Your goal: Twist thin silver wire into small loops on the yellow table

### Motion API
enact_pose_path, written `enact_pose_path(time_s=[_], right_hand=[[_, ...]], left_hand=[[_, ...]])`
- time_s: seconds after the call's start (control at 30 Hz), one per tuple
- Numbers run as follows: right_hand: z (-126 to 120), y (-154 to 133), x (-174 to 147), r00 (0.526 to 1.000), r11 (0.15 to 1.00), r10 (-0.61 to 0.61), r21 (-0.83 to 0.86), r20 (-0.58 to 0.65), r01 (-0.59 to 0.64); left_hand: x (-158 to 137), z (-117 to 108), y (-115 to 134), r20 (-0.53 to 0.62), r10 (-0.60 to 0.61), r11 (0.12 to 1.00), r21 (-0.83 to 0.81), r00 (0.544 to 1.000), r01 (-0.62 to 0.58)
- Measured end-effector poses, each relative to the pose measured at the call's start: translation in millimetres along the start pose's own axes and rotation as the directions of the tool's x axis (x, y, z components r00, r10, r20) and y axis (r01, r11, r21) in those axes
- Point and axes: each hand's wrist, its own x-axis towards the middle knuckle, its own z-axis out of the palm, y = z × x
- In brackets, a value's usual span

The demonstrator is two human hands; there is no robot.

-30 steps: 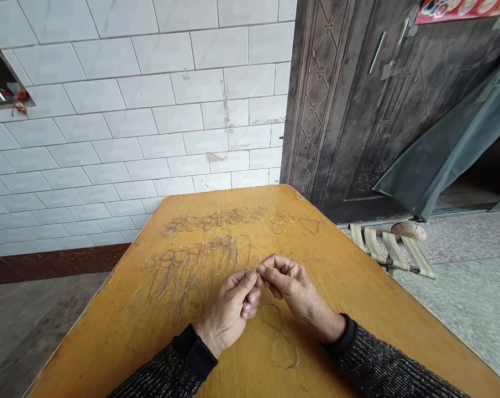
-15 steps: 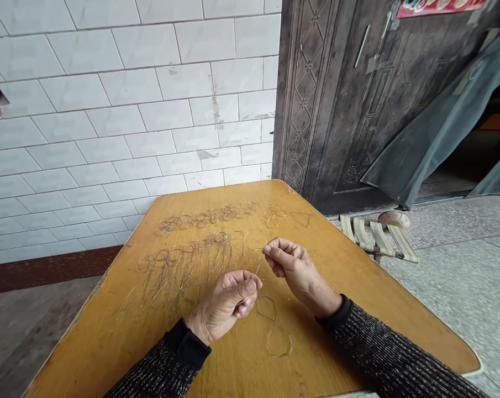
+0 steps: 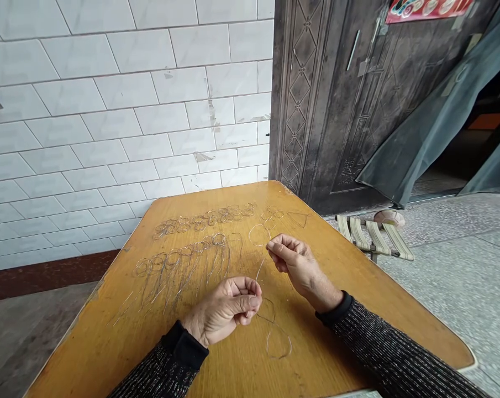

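My right hand [image 3: 296,264] pinches a thin wire [image 3: 259,268] between thumb and finger, a ring [image 3: 250,236] showing just beyond, on the far left. My left hand [image 3: 227,308], thumb pressed to its fingers, grips the wire's near end. It slants above the middle of the table [image 3: 328,331]; loops [image 3: 219,240] lie in rows to the left, a bent piece [image 3: 279,357] near.

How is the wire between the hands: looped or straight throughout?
Looped in part: the wire forms a round loop beside the right hand, and a gently bent length runs down to the left hand.
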Motion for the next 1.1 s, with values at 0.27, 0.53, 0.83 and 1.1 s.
enact_pose_path(time_s=[0.27,0.53,0.83,1.1], right_hand=[[1,-2,-2,1.0,0.999,0.025,-0.021,-0.013,-0.026],[0,-1,0,0.998,0.998,0.042,-0.043,-0.043,-0.044],[-5,-2,5,0.997,0.999,0.034,-0.02,-0.07,-0.036],[-10,-4,10,0.998,1.0,0.012,-0.023,-0.068,-0.014]], left_hand=[[1,-2,-4,-0.058,0.007,1.0,-0.006,0.998,-0.007],[-1,-1,-1,-0.077,0.014,0.997,0.083,0.997,-0.007],[-2,0,-1,-0.117,0.049,0.988,0.153,0.992,-0.031],[-2,1,-2,-0.135,0.036,0.978,0.208,0.99,-0.007]])
